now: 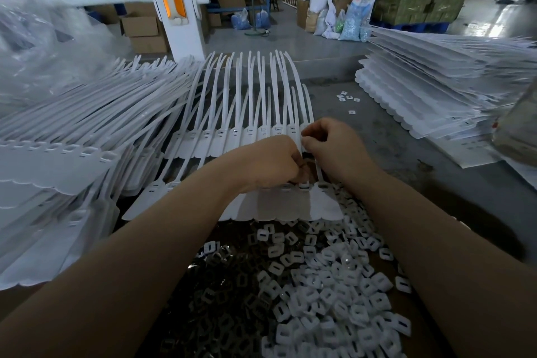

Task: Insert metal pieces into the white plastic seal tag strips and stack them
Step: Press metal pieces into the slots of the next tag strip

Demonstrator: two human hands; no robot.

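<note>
I am mid-insertion: my left hand (pixel 270 163) and right hand (pixel 331 148) meet over the rightmost slot of the seal tag strip (pixel 220 139) on the counter (pixel 406 154), fingers pinched narrow, apparently on a metal piece I cannot see. Next, press it home, then reach for the loose pieces (pixel 232 293) below.

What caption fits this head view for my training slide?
Both hands work at a white seal tag strip above loose metal pieces.
</note>
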